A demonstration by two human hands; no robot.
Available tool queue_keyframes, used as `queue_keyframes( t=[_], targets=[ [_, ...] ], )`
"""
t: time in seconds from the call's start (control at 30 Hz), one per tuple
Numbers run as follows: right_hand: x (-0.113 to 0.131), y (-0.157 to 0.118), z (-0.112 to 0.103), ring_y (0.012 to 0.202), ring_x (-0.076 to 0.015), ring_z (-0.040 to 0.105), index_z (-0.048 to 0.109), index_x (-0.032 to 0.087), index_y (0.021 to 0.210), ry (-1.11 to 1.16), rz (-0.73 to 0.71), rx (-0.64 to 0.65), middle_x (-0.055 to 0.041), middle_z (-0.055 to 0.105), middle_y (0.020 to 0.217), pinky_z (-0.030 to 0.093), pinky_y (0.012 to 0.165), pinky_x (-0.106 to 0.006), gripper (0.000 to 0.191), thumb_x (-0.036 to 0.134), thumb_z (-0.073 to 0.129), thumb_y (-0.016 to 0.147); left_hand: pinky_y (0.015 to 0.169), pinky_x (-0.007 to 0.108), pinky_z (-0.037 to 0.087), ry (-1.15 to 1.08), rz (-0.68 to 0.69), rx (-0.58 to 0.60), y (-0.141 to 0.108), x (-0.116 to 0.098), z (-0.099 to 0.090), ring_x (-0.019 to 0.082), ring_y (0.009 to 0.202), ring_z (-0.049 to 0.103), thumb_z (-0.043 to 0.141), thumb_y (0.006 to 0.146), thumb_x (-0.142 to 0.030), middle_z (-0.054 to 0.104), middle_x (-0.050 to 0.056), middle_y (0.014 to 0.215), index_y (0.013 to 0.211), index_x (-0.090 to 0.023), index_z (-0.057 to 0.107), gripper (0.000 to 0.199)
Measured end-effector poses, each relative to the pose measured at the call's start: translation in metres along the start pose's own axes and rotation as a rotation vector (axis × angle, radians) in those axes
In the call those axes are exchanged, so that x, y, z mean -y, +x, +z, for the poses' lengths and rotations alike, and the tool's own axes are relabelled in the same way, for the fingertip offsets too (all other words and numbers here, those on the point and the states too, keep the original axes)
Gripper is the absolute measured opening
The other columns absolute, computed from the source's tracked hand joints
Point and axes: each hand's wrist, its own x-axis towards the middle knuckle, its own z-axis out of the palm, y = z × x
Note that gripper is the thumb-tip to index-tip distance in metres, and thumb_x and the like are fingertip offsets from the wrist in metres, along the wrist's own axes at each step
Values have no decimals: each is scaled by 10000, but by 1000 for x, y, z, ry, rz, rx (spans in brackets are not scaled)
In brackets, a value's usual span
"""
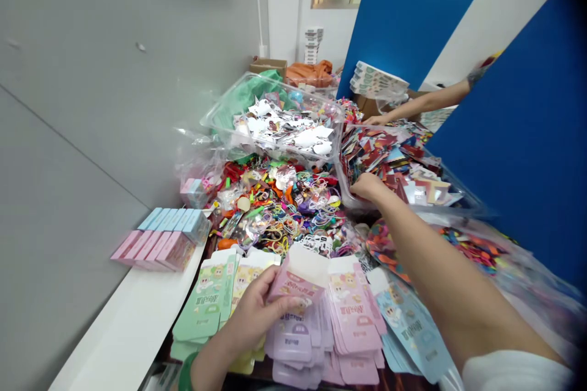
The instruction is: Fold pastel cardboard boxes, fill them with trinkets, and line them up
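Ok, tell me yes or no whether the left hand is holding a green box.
No, the left hand holds an open pink box, and the green cartons lie in a stack.

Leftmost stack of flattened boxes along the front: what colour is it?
The flattened boxes are light green; they show best in the head view.

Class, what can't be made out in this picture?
Head view:
What the right hand touches: hidden by the hand.
Inside bottom of the open pink box: hidden by its front.
Most of the other person: behind the blue panel.
Fine print on flat blue cartons: too small.
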Motion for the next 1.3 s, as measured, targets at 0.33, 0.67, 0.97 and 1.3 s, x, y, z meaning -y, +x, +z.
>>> queue_keyframes(
  t=[0.33,0.67,0.97,1.3],
  targets=[
    [11,-89,9,786,-194,646,720,189,839,204,-351,-53,-54,726,830,441,695,-260,188,269,550,823,868,365,510,5,122,-152,2,-5,-23,224,945,648,783,712,-315,713,64,1010,1009,-187,631,357],
    [11,-109,81,673,-160,586,680,192,708,394,-483,171,-13,680,711,393,621,-259,68,206,615,722,874,350,502,-9,136,-161,2,-7,-21,218,958,656,777,722,-319,724,62,1031,1043,-177,628,381],
    [0,-106,60,533,-140,513,636,179,615,620,-358,99,9,591,543,372,539,-264,183,338,605,701,848,351,507,-11,130,-198,2,-7,-24,230,961,661,769,726,-316,730,69,1044,1044,-171,626,378],
    [21,-159,-9,424,-88,414,640,179,724,1117,-389,18,31,532,518,314,414,-225,293,457,716,674,849,343,489,-11,102,-104,16,-1,-11,236,981,637,758,740,-265,699,87,1118,1143,-180,626,433]
  ],
)
